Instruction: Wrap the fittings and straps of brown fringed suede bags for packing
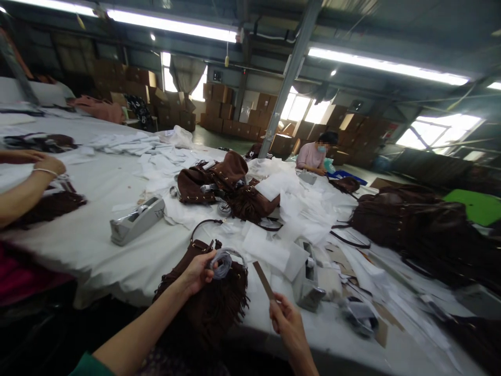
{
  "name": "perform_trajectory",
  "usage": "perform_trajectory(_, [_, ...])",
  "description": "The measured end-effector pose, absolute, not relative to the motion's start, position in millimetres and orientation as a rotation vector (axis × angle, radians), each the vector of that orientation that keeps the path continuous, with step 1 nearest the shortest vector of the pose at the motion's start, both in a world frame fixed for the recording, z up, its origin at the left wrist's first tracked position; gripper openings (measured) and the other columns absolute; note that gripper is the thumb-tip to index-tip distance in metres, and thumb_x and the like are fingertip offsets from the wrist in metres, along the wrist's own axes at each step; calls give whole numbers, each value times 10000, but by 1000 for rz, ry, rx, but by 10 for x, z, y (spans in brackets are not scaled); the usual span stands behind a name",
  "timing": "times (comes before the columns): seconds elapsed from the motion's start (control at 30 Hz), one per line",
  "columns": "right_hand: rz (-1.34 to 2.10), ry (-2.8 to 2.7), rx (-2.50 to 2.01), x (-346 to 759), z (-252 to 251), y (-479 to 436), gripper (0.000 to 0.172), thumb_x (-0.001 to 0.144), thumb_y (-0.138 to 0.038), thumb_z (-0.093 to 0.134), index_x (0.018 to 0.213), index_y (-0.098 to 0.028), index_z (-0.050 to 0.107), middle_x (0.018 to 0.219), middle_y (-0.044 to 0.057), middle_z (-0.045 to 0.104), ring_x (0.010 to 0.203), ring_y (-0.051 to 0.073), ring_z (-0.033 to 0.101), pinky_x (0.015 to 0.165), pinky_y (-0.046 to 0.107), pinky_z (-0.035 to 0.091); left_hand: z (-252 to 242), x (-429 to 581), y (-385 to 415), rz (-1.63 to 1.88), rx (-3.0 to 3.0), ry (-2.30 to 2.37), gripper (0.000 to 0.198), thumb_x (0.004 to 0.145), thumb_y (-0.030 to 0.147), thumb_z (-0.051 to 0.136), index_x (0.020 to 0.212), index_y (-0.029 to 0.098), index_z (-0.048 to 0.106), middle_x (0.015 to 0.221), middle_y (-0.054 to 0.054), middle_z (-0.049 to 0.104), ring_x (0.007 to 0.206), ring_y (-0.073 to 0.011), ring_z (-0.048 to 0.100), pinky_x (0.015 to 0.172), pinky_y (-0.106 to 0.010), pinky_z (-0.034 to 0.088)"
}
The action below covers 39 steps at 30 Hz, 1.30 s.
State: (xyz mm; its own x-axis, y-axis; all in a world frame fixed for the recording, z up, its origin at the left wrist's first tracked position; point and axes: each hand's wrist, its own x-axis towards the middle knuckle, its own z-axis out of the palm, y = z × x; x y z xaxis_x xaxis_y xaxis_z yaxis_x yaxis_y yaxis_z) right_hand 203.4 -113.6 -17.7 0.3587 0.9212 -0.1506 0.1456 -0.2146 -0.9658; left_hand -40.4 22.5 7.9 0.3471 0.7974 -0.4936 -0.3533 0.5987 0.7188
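My left hand (199,272) is closed on a grey coil (222,263) that looks like a rolled-up strap wrapped in film. Under it a dark brown fringed handbag (211,305) lies at the table's front edge, its thin handle (203,223) arching up behind. To the right, my right hand (285,316) pinches the lower end of a flat, narrow brown strip (263,280), which points up and to the left. The strip's material is unclear. A grey tape dispenser (309,279) stands just beyond my right hand.
Another tape dispenser (136,222) stands left of centre. More brown bags (230,185) and white wrapping sheets (270,245) cover the table's middle. Brown bags pile up (407,224) at right. A co-worker's arm (27,185) reaches in at left; another person (313,156) sits across the table.
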Motion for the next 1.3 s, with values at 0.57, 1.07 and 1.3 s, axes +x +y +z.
perform_trajectory(0.57, [1464,-575,-1210,936,-199,-777,585,593,-508,771,1031,-157,604,431,-108,455,303,19,303,309,139,200,102,-233,-115,842,920,812,466,728,574,624,873,162,461,641,21,583,355,-130,579,286,-153,338])
perform_trajectory(1.07, [1424,-757,-1203,1037,-104,-653,546,650,-483,754,1039,-171,530,444,-104,503,297,40,373,313,143,251,62,-429,-36,726,993,776,462,721,538,647,889,121,543,623,15,573,383,-141,595,337,-185,414])
perform_trajectory(1.3, [1282,-970,-1164,1065,129,-679,450,614,-405,797,963,-203,595,942,65,706,903,238,664,790,350,532,135,-516,24,672,1021,743,418,718,482,671,892,112,584,725,-55,646,402,-132,593,350,-194,426])
